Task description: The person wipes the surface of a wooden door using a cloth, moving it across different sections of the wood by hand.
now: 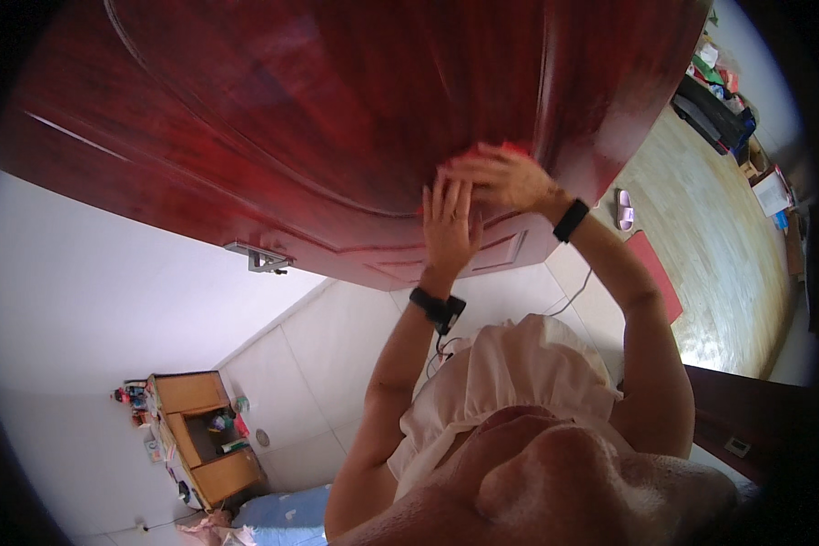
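A large dark-red wooden door (355, 100) with curved raised moulding fills the upper part of the view. Against its surface my right hand (510, 179) holds a bright red cloth (516, 146), fingers stretched across it; most of the cloth is hidden under the hand. Just to the left, my left hand (450, 223) lies with its fingers extended and flat, the tips close to or touching my right fingers. Whether a part of the cloth lies under the left hand, I cannot tell. Both wrists wear black bands. A metal lever handle (262, 259) sits at the door's left edge.
A wooden cabinet (200, 437) with small items and blue bedding (287, 517) are at lower left, by a white wall (91, 273). On the right are a pink slipper (624, 209), a red mat (657, 273), and clutter (719, 109) along the far wall. A cable (573, 298) trails below the door.
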The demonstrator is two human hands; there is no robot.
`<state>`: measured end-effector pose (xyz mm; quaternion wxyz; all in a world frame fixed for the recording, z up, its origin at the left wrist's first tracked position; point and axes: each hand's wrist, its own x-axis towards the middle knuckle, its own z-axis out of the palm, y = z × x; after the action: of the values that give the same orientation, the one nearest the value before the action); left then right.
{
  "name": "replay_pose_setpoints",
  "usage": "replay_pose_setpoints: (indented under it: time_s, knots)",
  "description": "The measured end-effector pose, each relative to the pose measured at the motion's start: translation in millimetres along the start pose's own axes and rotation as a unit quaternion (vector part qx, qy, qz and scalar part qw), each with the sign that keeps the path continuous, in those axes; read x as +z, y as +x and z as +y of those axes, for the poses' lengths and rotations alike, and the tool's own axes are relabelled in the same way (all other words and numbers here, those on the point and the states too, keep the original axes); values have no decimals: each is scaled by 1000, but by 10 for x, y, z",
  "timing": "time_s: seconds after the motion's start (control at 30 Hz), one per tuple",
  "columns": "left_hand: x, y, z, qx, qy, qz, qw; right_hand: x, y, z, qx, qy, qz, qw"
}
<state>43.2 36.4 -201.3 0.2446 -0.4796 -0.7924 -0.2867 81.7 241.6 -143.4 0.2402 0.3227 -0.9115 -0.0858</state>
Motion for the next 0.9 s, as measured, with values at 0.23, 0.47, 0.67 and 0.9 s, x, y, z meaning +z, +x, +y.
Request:
replay_pose_setpoints:
  time_s: [0.23,0.47,0.67,0.9]
  knots:
    - [-1031,1822,434,105,25,237,965,-1579,640,615,75,-80,226,968]
    - [-136,1182,367,86,-10,161,983,-423,-27,431,146,-58,302,940]
    - [388,353,402,29,32,-57,997,59,-708,41,165,29,149,975]
    - [-155,1345,639,101,43,86,990,-1039,-399,735,87,-42,152,984]
